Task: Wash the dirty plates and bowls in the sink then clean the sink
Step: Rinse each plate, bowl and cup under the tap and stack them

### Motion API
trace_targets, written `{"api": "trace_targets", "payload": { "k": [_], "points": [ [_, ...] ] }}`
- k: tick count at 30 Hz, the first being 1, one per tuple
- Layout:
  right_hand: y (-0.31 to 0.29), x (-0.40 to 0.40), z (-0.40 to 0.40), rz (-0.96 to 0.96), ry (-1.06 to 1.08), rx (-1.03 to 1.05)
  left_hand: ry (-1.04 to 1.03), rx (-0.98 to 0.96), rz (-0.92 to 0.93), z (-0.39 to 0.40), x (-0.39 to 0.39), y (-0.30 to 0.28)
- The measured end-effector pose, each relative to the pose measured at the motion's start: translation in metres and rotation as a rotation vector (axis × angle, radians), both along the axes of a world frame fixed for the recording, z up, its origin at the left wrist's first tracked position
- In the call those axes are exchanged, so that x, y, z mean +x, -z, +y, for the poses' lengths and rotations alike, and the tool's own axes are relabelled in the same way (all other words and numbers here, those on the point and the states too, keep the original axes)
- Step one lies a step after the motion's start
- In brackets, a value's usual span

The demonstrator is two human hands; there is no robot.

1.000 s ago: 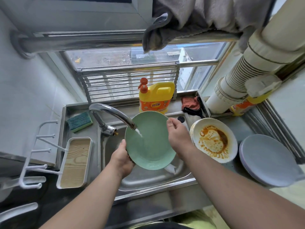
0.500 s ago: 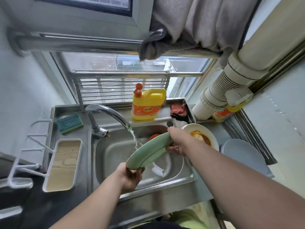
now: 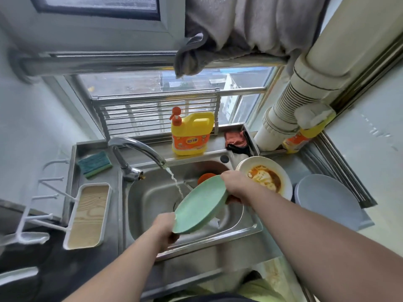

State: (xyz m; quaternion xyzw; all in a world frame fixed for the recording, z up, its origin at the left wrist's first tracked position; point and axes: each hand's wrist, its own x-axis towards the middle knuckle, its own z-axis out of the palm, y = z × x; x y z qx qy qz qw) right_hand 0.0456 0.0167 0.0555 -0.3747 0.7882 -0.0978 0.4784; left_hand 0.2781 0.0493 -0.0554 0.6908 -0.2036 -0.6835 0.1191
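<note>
Head view: both hands are gripping a round pale green plate (image 3: 199, 205) tilted over the steel sink (image 3: 152, 199), left hand (image 3: 166, 231) curling round its near rim, right hand (image 3: 234, 185) clasping its far rim, while water from the curved chrome tap (image 3: 139, 147) is falling just beside it; a sauce-stained white plate (image 3: 265, 177) is sitting on the worktop right of the sink

Window (image 3: 174, 83) w/ daylight straight ahead of hands, metal bar rack (image 3: 152, 114) across its lower part. Grey cloth (image 3: 239, 29) hung over rail above. Pale wall (image 3: 26, 118) left. Ribbed white duct (image 3: 305, 88) upper right.
</note>
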Motion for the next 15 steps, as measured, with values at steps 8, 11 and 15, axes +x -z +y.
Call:
{"api": "trace_targets", "payload": {
  "k": [8, 11, 15],
  "points": [
    [0.006, -0.100, 0.053, 0.397, -0.359, -0.106, 0.278, -0.573, -0.466, 0.011, -0.070, -0.058],
    [0.007, -0.160, 0.080, 0.463, -0.302, -0.161, 0.443, -0.665, -0.551, 0.020, -0.126, -0.062],
    [0.010, -0.252, 0.121, 0.513, -0.179, -0.230, 0.591, -0.785, -0.479, 0.029, -0.224, -0.069]
  ]
}}
